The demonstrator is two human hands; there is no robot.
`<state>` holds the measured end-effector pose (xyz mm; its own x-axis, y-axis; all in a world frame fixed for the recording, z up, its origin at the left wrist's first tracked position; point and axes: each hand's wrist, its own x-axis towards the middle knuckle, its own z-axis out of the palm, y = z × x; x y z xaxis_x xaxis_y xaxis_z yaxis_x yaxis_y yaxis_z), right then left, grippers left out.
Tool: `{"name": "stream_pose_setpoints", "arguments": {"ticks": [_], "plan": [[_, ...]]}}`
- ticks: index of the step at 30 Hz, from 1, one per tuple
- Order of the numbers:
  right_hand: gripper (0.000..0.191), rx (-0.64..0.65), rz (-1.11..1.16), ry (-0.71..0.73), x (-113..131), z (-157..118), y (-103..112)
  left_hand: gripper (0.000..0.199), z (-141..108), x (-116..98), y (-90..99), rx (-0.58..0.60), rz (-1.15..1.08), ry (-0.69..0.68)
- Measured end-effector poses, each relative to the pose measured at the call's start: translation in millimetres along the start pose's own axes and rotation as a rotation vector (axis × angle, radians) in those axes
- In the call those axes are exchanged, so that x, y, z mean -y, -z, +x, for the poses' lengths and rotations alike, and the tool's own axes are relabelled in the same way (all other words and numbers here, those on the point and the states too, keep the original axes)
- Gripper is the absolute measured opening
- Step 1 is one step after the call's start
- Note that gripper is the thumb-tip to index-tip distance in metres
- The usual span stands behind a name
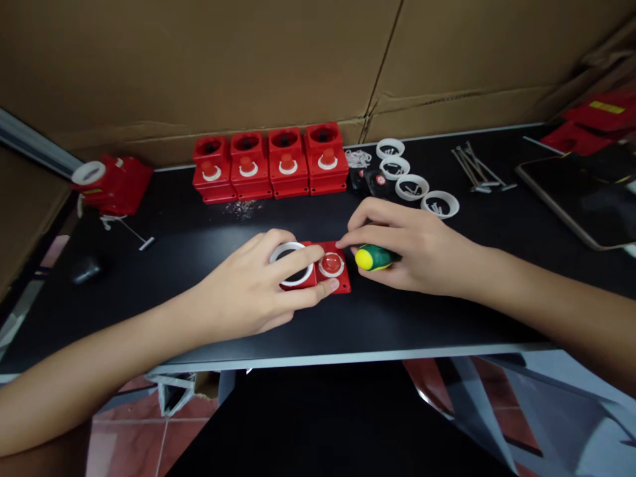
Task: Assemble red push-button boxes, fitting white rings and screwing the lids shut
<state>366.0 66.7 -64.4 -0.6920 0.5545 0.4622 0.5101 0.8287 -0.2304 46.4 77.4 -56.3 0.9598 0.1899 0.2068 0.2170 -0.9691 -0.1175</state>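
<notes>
A red plastic housing [341, 284] with a white ring [311, 273] on one end and a round red button [330, 264] on the other lies on the black table in front of me. My left hand [263, 281] wraps over its left part and steadies it, fingers on both sides of the button. Tucked in the palm of my right hand [407, 245] is a screwdriver with a green and yellow handle [376, 258]. The right index fingertip touches the housing's far right corner. Whatever is under that fingertip is too small to make out.
Several similar red housings [287, 165] stand in a row at the back. White rings [411, 187] holding screws lie right of them, by black parts [376, 182]. Thin metal T-shaped rods [479, 169] and a dark tablet [576, 199] are farther right. Another red housing [122, 185] sits left.
</notes>
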Motion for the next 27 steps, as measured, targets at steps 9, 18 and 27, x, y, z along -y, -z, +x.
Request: {"name": "stream_pose_setpoints", "arguments": {"ticks": [9,18,27], "plan": [[0.04,-0.411,0.781,-0.493,46.8,92.4,75.2,0.051,8.1,3.2,13.7,0.074,-0.017,0.003],[0.056,-0.237,1.265,-0.385,39.0,100.1,45.5,0.037,15.4,8.5,16.0,0.071,-0.036,-0.032],[0.052,-0.255,1.331,-0.477,34.4,102.6,21.5,0.036,14.9,8.6,12.9,0.084,-0.042,-0.024]]}}
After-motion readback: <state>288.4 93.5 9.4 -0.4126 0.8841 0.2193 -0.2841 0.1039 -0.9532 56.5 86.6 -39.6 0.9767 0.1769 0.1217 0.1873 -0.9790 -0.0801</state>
